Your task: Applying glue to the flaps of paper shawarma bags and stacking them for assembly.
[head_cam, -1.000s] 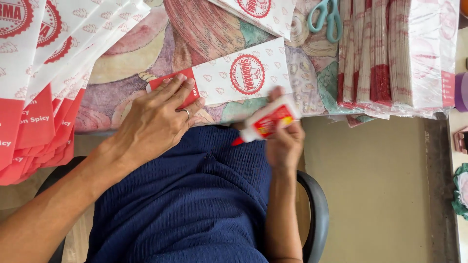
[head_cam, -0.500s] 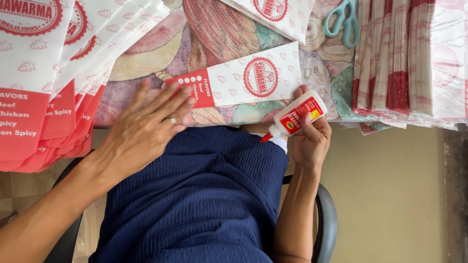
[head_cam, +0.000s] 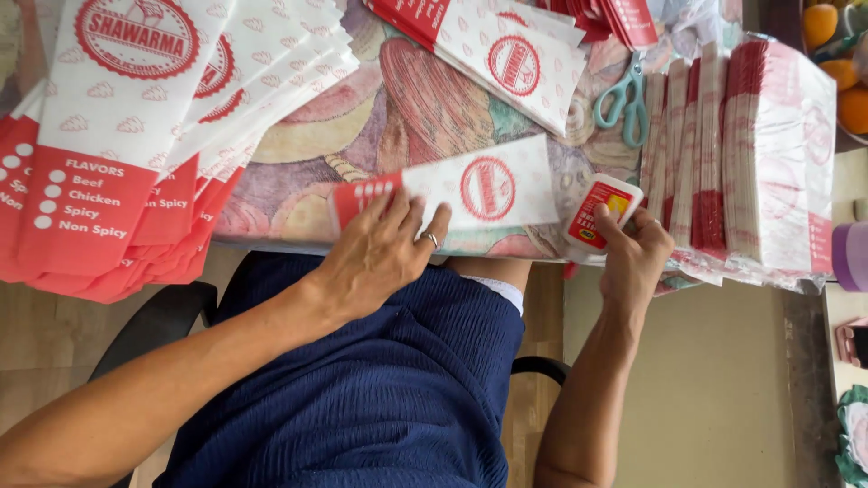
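1. The paper sleeve [head_cam: 470, 192] lies along the near edge of the patterned table [head_cam: 362, 117]. A fanned stack of sleeves [head_cam: 136, 136] crowds the left and bundled packs [head_cam: 768, 154] the right, with scissors [head_cam: 624, 99] beyond.
2. The sleeve is white with a red end and a round red emblem.
3. The left hand [head_cam: 380, 253] presses flat and open on its red end, gripping nothing.
4. The right hand [head_cam: 633, 253] is clenched around a glue bottle [head_cam: 599, 212] just right of the sleeve.

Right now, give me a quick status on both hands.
Left hand flat on paper sleeve at table edge. Right hand gripping glue bottle beside it. Scissors and sleeve stacks close by, apart.
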